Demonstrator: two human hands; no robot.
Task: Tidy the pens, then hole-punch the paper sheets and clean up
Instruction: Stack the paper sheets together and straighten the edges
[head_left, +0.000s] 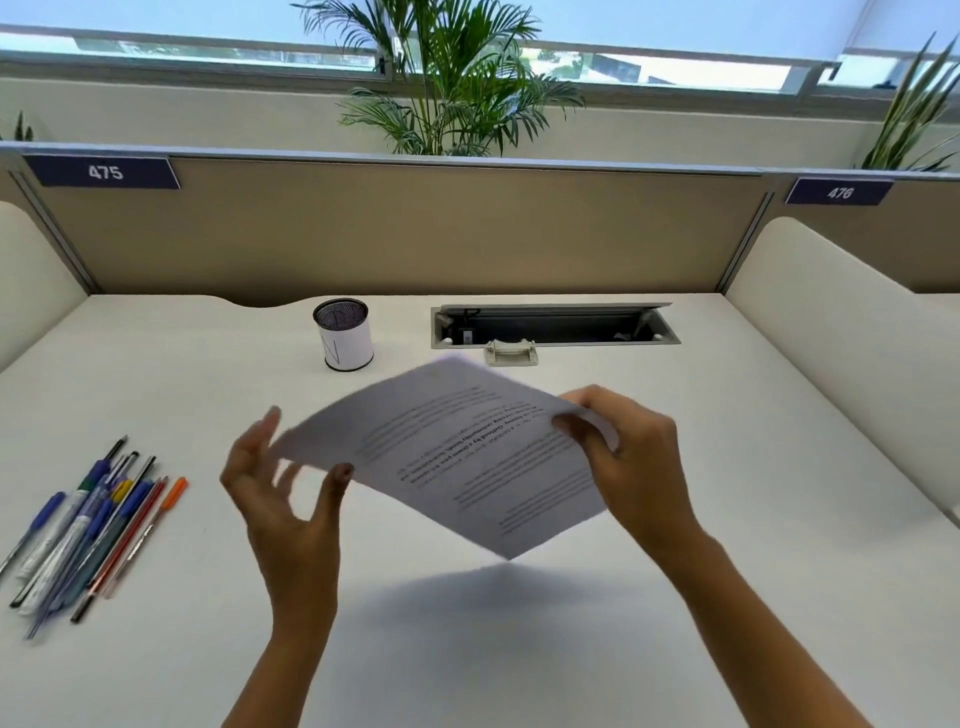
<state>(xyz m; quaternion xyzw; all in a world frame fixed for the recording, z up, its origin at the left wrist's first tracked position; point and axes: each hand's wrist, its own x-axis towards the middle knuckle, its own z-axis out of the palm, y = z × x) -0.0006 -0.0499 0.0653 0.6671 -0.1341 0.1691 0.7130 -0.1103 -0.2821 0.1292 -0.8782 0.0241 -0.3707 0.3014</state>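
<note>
Paper sheets (457, 457) are up in the air over the middle of the white desk (727, 519), tilted, printed side up, text upside down from the camera; shadow falls on the desk just under them. Right hand (623, 457) pinches the right edge of the sheets, thumb on top, fingers curled below. Left hand (283, 488) is at the left edge with fingers spread and loose: thumb tip touches the near-left edge, fingertips sit behind the far-left corner (motion blur, so can't tell whether it actually grips). Sheet count can't be told, edges blur together. Pens (88, 525) lie loose in a rough bundle on the left side of the desk, well apart from the hands, mostly blue with one orange-capped at the right of the pile. Mesh pen cup (343, 334) with a white paper wrap stands upright at the far middle, looks empty from here. Hole punch (511, 352) sits on the desk just past the sheets' far corner, right beside the open cable tray (550, 325). Partition (415, 228) behind carries tags 475 and 476.
</note>
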